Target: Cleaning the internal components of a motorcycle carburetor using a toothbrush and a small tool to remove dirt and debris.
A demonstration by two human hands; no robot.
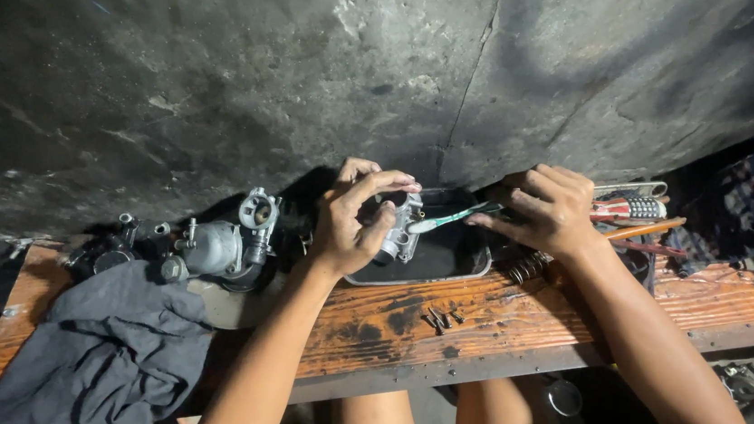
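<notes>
My left hand [352, 221] grips a small grey metal engine part [404, 228] and holds it over a shallow metal tray [455, 267] of dark liquid. My right hand [545, 209] holds a white and green toothbrush [447, 219], whose bristle end touches the metal part. Both hands hover above a stained wooden bench [513, 314] set against a dark, grimy wall.
A larger grey carburetor body [221, 246] and small metal fittings [116, 244] lie at the left. A dark grey rag [98, 350] covers the bench's left end. Several small screws [441, 317] sit near the front edge. Hand tools [636, 212] and a spring [527, 267] lie beyond my right hand.
</notes>
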